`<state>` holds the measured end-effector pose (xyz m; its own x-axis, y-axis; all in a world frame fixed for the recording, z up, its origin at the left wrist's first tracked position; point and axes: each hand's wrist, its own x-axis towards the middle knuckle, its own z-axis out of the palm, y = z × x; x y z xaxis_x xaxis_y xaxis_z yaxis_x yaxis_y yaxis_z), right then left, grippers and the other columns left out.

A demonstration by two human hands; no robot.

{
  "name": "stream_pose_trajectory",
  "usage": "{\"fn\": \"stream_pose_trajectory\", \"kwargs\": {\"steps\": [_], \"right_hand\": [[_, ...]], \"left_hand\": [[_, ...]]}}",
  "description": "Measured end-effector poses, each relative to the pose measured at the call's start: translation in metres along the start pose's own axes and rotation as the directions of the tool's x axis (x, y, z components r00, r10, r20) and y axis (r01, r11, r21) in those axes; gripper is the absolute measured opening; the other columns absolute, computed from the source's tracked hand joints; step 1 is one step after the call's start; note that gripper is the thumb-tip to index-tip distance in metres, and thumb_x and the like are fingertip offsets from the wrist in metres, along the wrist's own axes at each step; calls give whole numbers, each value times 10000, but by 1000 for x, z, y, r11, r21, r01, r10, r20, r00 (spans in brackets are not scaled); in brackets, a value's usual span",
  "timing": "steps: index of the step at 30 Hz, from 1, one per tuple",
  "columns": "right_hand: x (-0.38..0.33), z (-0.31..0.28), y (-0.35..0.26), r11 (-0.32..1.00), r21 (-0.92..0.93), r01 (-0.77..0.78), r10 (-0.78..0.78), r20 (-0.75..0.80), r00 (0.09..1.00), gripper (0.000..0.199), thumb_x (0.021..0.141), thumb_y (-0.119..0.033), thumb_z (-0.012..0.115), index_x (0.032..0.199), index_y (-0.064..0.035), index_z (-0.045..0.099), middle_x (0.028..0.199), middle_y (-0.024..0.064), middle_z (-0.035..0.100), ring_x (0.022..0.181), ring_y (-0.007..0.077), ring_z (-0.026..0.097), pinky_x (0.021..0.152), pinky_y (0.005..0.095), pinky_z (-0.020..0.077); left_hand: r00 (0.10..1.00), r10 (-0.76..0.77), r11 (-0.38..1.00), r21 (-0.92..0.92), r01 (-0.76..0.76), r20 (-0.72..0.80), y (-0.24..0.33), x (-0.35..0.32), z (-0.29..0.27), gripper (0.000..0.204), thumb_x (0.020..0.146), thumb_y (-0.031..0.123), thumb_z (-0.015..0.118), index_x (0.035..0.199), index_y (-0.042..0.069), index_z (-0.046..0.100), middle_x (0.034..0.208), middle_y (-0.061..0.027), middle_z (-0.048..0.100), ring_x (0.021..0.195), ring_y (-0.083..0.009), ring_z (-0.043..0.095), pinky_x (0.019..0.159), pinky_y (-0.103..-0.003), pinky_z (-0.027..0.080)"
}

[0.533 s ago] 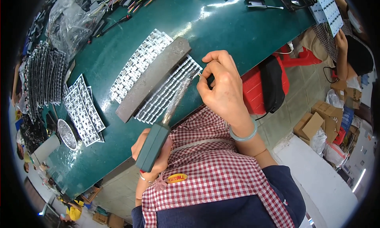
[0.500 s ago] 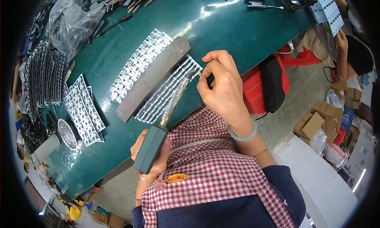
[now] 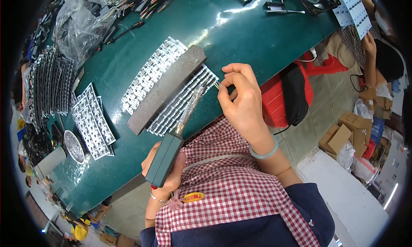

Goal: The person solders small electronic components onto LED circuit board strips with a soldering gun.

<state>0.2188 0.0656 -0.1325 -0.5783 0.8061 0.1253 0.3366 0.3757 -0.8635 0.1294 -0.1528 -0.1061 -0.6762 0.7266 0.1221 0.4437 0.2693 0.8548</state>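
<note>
Head: circuit boards (image 3: pixel 177 106) left of right hand (image 3: pixel 242 102)

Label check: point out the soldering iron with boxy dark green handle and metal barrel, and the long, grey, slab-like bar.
Soldering iron (image 3: pixel 169 149), head view: on its dark green handle.
Long grey bar (image 3: pixel 168 90), head view: upper face, near mid-length.

Lettering: red, on yellow oval badge (image 3: pixel 193 197) | badge place: red-and-white checked apron (image 3: pixel 227 195) | cardboard box (image 3: pixel 355 121): faint print, too small to read
</note>
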Motion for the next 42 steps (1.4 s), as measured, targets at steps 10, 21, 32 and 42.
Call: {"fn": "stream_pose_trajectory", "kwargs": {"steps": [10,21,32,42], "right_hand": [[5,-3,-4,997,-78,17,-16,19,1000,80,725,72,618,731,32,550,1036,162,570,938,317,582,774,394,496],[7,-2,-5,997,-72,-6,8,24,1000,70,718,70,615,714,34,555,1018,160,573,928,313,583,771,392,495],[6,-2,-5,996,-87,-7,8,11,1000,79,706,67,620,692,30,553,1011,148,579,914,302,589,745,390,503],[8,0,-2,994,-111,-2,2,4,1000,87,689,68,624,678,26,549,1007,139,588,915,302,594,742,384,506]], "left_hand": [[996,25,1000,16,-26,90,2,9,2,288,709,-34,741,991,-45,678,910,-137,690,808,-248,671,748,-324,529],[987,0,996,88,-14,160,15,26,7,192,685,-21,722,860,-63,657,822,-159,648,665,-278,644,592,-318,505],[985,-35,995,103,17,169,21,26,6,147,680,-28,735,801,-47,652,765,-141,620,606,-258,614,538,-305,480],[810,-484,781,-582,229,-332,-31,-43,-44,353,773,16,656,1117,0,580,1058,-107,612,872,-158,571,674,-237,479]]}}
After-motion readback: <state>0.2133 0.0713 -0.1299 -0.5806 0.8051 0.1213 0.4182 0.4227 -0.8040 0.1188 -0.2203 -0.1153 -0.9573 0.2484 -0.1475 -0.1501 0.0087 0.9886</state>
